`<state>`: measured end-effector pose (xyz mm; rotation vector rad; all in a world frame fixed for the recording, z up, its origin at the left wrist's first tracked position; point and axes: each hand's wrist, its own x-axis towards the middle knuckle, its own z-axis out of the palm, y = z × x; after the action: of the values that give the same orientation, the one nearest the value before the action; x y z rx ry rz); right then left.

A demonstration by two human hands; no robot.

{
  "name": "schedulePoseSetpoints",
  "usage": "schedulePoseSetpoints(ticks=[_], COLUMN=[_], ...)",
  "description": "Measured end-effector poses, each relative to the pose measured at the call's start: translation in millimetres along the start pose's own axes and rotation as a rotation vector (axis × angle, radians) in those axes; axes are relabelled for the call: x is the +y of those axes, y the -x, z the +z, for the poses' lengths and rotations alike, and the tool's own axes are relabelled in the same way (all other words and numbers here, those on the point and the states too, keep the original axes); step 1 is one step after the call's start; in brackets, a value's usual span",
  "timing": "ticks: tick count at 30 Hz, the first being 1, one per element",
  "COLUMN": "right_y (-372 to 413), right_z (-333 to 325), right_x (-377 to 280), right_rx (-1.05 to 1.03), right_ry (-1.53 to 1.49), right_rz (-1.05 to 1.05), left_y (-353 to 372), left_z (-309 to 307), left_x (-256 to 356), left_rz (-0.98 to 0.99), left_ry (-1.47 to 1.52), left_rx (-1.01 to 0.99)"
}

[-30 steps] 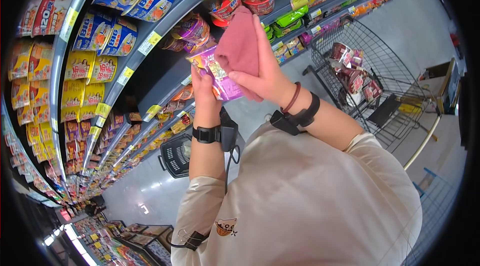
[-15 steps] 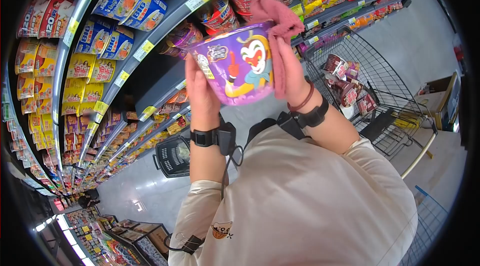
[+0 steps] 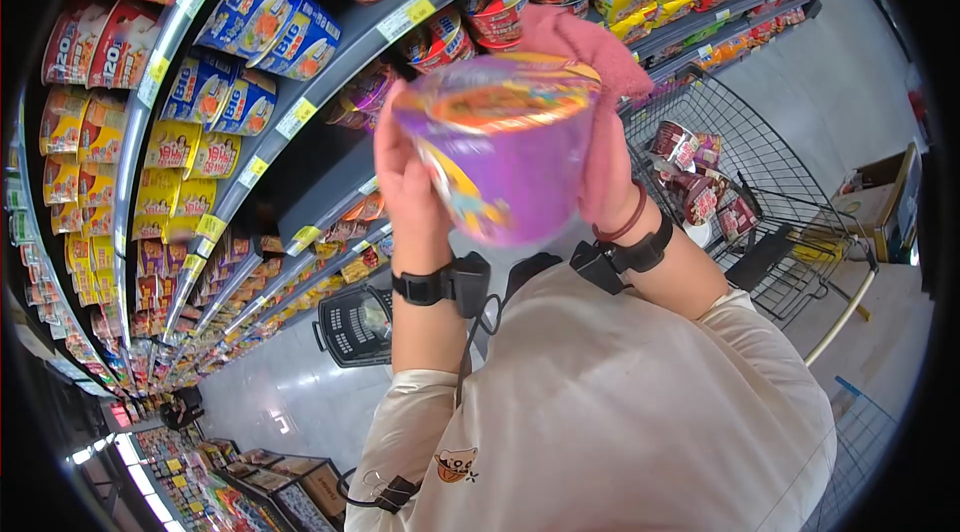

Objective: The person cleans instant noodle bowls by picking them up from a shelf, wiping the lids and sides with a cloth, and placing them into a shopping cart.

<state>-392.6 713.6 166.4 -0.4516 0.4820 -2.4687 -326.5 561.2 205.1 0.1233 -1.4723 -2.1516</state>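
Between my two hands is a purple instant noodle bowl (image 3: 520, 172), slightly blurred, with its printed lid tilted toward me. My left hand (image 3: 412, 190) grips the bowl's left side, the thumb low against its wall. On the opposite side my right hand (image 3: 607, 172) presses a pink cloth (image 3: 590, 47) against the bowl. The cloth drapes over that hand and hides most of its fingers. Just beyond the bowl, red noodle bowls (image 3: 497, 10) stand on a shelf.
Shelves of noodle bowls, including blue ones (image 3: 300, 37), curve along the left, edged with price tags. A wire shopping cart (image 3: 790, 162) holding several noodle cups (image 3: 695, 194) stands at right. A black basket (image 3: 355, 327) sits on the floor below left, and a cardboard box (image 3: 885, 202) lies farther right.
The bowl has turned in my hands: its cartoon figure has swung to the left and the lid now shows. Hands, bowl and cloth have shifted slightly right.
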Motion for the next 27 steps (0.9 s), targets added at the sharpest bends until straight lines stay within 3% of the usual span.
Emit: schedulePoseSetpoints(ticks=[2,3,4,6,8,10,11,16,17,18,19,20,22,24,27], right_y=[-7.0,-0.6,3.9,7.5,8.5,5.5,1.9,-6.0,-8.2,-10.1,-15.0,-10.1,4.8,4.5,-1.8], right_z=[-22.2,-20.4,-16.3,-5.5,-8.9,-5.1,-6.8,0.9,-3.8,-11.6,-20.8,-25.7,-9.5,-22.5,-29.7], right_x=[1.7,2.4,3.9,7.9,4.1,-3.8,-11.5,-21.7,-22.0,-21.4,-18.5,-13.5,-3.3,12.3,29.7], right_rx=[0.044,0.088,0.092,-0.007,-0.028,0.102,0.037,0.054,-0.255,-0.57,-0.389,-0.395,0.034,0.005,0.08], right_ry=[0.35,0.581,0.584,0.735,0.68,0.279,0.172,-0.049,-0.302,-0.542,-0.571,-0.565,-0.088,-0.234,0.537], right_rz=[-0.221,-0.309,-0.315,-0.497,-0.419,-0.2,-0.105,-0.124,-0.097,-0.065,0.095,0.075,-0.214,-0.147,-0.159], left_y=[1.5,4.4,7.8,10.9,12.3,17.7,19.5,26.3,28.1,29.7,30.5,29.7,27.0,36.5,24.7], left_z=[-6.1,-6.3,-4.8,-1.2,0.8,-0.3,-5.7,-23.9,-21.2,-27.8,-22.0,-15.2,-7.8,0.3,37.1], left_x=[-7.5,-13.3,-17.4,-19.6,-20.3,-28.9,-38.3,-85.7,-85.1,-90.8,-86.1,-82.7,-87.5,-85.7,-72.8], left_rz=[-0.025,0.02,0.063,0.041,-0.024,-0.058,-0.045,0.15,0.042,0.173,0.166,0.162,0.228,0.113,0.259], left_ry=[-0.016,-0.107,-0.199,-0.193,-0.081,0.086,0.102,0.075,0.052,0.063,-0.026,-0.112,-0.169,-0.197,-0.187], left_rx=[0.009,-0.116,-0.235,-0.165,-0.177,-0.151,-0.175,-0.197,-0.155,-0.296,-0.326,-0.353,-0.365,-0.366,-0.328])
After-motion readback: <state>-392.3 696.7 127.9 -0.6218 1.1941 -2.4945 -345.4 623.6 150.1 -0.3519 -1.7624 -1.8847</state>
